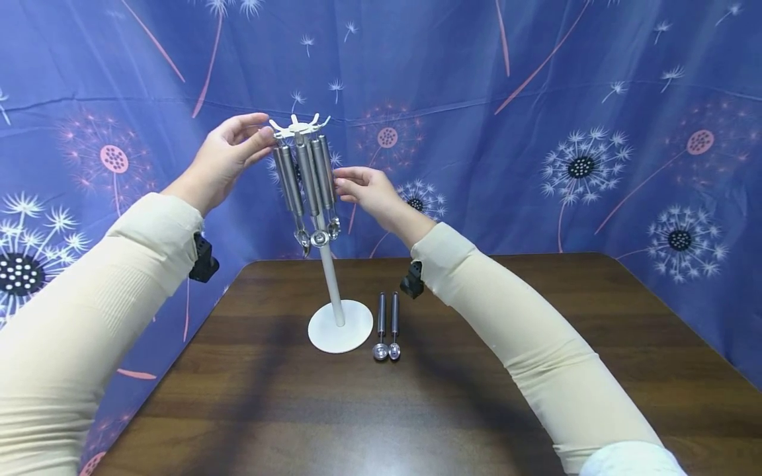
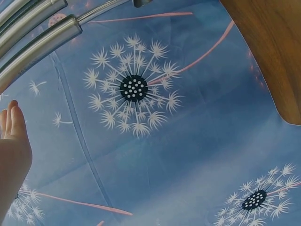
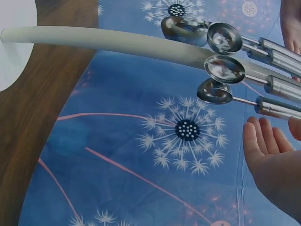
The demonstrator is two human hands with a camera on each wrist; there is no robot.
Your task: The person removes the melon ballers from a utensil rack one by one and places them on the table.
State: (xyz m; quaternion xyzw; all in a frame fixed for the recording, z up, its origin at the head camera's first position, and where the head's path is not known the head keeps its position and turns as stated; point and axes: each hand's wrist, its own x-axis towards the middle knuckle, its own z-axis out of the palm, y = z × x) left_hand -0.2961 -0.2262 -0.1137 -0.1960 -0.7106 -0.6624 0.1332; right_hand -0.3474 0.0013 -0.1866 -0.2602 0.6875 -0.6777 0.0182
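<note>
A white stand (image 1: 330, 281) with a ring of upturned hooks (image 1: 297, 125) carries several small steel scoops (image 1: 306, 178), handles up and bowls down. My left hand (image 1: 229, 149) is at the top left of the stand, thumb and index fingertips at the end of one hook, just above the leftmost handle. On the other side my right hand (image 1: 372, 195) has its fingertips right at the rightmost handle. In the right wrist view its fingers (image 3: 265, 136) lie loosely extended below a handle (image 3: 277, 108); the thumb side is cut off by the frame.
Two more steel scoops (image 1: 387, 327) lie side by side on the brown table (image 1: 488, 396), right of the stand's round base (image 1: 324, 334). A blue cloth with dandelion prints (image 1: 476, 165) hangs behind the table and along its sides.
</note>
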